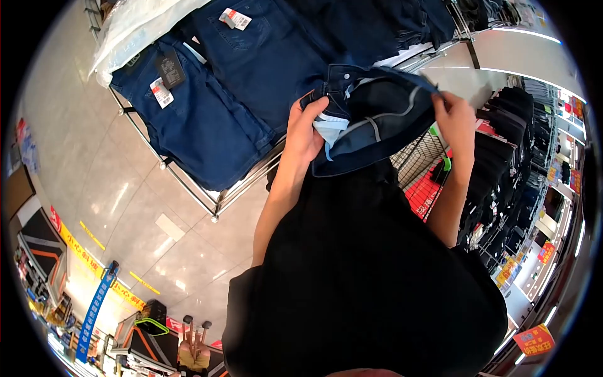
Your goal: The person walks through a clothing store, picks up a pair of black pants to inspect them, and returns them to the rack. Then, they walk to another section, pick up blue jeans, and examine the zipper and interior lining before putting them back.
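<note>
A pair of dark blue jeans (396,147) is held up in front of my body, its waist stretched into an open loop so the dark lining and pale seams show. My left hand (306,132) grips the waistband beside the button and fly, where a light blue pocket lining hangs out. At the loop's opposite side, my right hand (453,119) pinches the waistband edge. Just beyond, folded jeans (195,125) with price tags lie on a metal-framed display table (182,182). The lower part of the held jeans blends with my black shirt and is hard to make out.
A wire shopping cart (414,166) with red panels stands close by my right arm. Racks of dark clothes (502,157) line the right side. White plastic sheeting (125,38) covers the table's far left corner. A blue strap barrier (97,314) stands at lower left on the tiled floor.
</note>
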Action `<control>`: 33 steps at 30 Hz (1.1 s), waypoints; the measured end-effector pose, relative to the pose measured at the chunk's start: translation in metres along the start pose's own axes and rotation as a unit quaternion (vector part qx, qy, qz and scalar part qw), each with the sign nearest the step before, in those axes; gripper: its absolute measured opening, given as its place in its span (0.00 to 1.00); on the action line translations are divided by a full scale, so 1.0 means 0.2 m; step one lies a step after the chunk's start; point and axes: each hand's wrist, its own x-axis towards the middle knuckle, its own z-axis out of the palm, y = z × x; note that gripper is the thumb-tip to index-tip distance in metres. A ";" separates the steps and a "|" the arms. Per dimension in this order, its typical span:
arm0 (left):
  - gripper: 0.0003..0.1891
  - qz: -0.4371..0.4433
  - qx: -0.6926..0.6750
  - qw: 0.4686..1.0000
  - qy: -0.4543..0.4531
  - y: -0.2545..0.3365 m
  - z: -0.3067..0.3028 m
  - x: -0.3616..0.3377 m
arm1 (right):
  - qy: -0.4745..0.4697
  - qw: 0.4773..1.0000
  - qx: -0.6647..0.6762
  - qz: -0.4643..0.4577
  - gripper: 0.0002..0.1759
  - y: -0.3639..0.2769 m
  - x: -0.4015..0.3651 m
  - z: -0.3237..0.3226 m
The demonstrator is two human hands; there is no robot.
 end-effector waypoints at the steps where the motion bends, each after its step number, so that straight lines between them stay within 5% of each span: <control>1: 0.09 -0.005 -0.019 1.000 -0.017 0.01 0.00 -0.01 | -0.018 0.999 0.020 -0.021 0.17 -0.01 -0.03 0.03; 3: 0.10 -0.009 -0.039 0.997 -0.063 0.01 -0.01 -0.01 | -0.035 0.995 -0.034 -0.085 0.28 -0.06 -0.07 0.08; 6: 0.12 -0.025 0.021 0.994 -0.107 0.00 -0.01 0.00 | -0.042 0.937 0.153 -0.310 0.47 -0.29 -0.11 0.05; 9: 0.13 -0.035 0.033 0.991 -0.122 -0.01 -0.02 -0.02 | -0.069 0.885 0.301 -0.348 0.41 -0.42 -0.08 0.09; 11: 0.15 -0.033 0.020 0.991 -0.128 -0.01 -0.05 -0.03 | -0.146 0.860 0.325 -0.365 0.26 -0.44 -0.03 0.11; 14: 0.15 0.011 -0.072 0.996 -0.043 0.01 -0.05 -0.07 | -0.135 0.891 0.300 -0.312 0.12 -0.46 -0.02 0.09; 15: 0.15 0.024 -0.101 0.987 -0.127 0.03 -0.05 -0.06 | -0.061 0.865 0.341 -0.362 0.12 -0.47 -0.03 0.10; 16: 0.15 0.032 -0.103 0.987 -0.122 0.03 -0.04 -0.08 | -0.067 0.862 0.341 -0.369 0.12 -0.48 -0.03 0.10; 19: 0.18 -0.033 -0.311 0.940 -0.138 -0.01 -0.01 -0.12 | 0.122 0.807 0.258 -0.516 0.16 -0.54 -0.08 0.07; 28: 0.22 -0.029 -0.363 0.899 -0.243 -0.02 0.12 -0.17 | 0.168 0.750 0.256 -0.586 0.22 -0.54 -0.09 0.03; 31: 0.22 -0.022 -0.351 0.907 -0.234 -0.01 0.13 -0.17 | 0.156 0.757 0.272 -0.573 0.20 -0.54 -0.11 0.04; 33: 0.22 -0.009 -0.352 0.900 -0.256 -0.01 0.12 -0.16 | 0.070 0.788 0.388 -0.473 0.16 -0.53 -0.12 0.11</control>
